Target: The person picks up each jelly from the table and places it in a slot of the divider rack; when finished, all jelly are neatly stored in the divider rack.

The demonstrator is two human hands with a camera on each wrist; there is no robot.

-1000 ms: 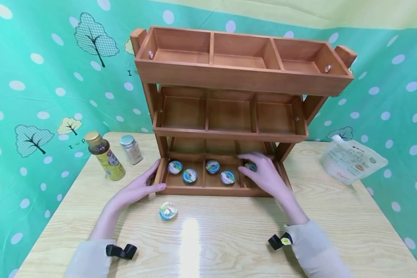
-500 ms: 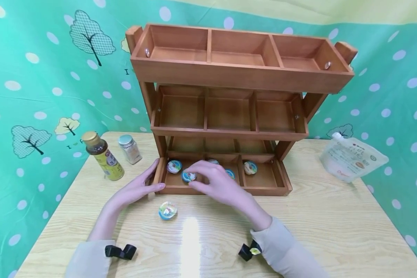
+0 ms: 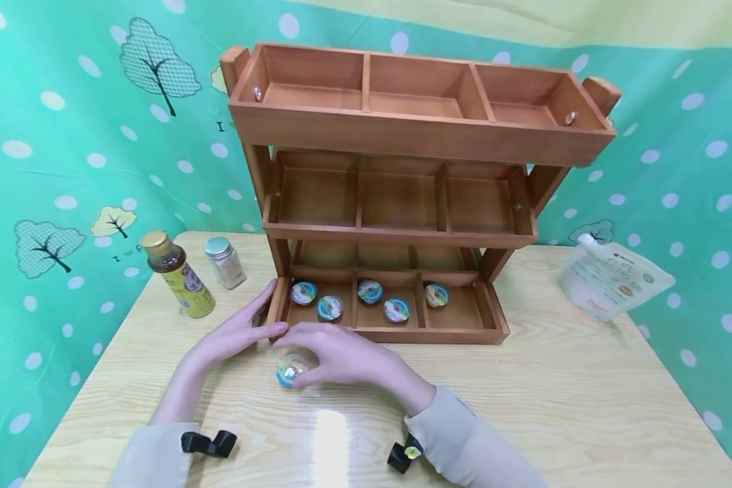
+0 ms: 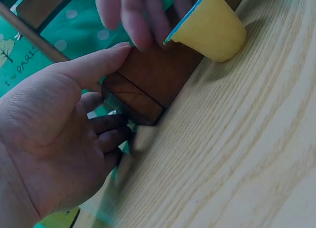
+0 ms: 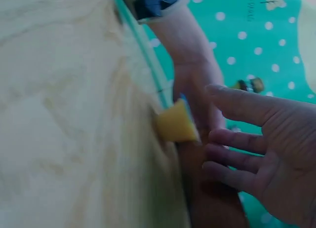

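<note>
My left hand (image 3: pixel 234 335) grips the left end of the bottom tier of a brown wooden rack (image 3: pixel 421 141). In the left wrist view its thumb lies on the end board and its fingers bend behind it. A small jelly cup (image 3: pixel 285 373) with a blue printed lid stands on the table in front of the rack; its yellow body (image 4: pixel 217 33) shows in the left wrist view. Over this cup reaches my right hand (image 3: pixel 344 354), thumb and fingers spread around it. The right wrist view shows a gap between those fingers and the cup (image 5: pixel 175 123).
Several similar cups, among them one jelly cup (image 3: pixel 396 310), lie in the bottom tier's compartments. A yellow-labelled bottle (image 3: pixel 186 285) and a spice jar (image 3: pixel 226 264) stand left of the rack. To its right stands a spouted pouch (image 3: pixel 610 281). The wooden table (image 3: pixel 555 407) extends rightward.
My right hand has moved left and toward me, from the bottom tier's right compartment to the cup on the table. My left hand has stayed at the rack's end.
</note>
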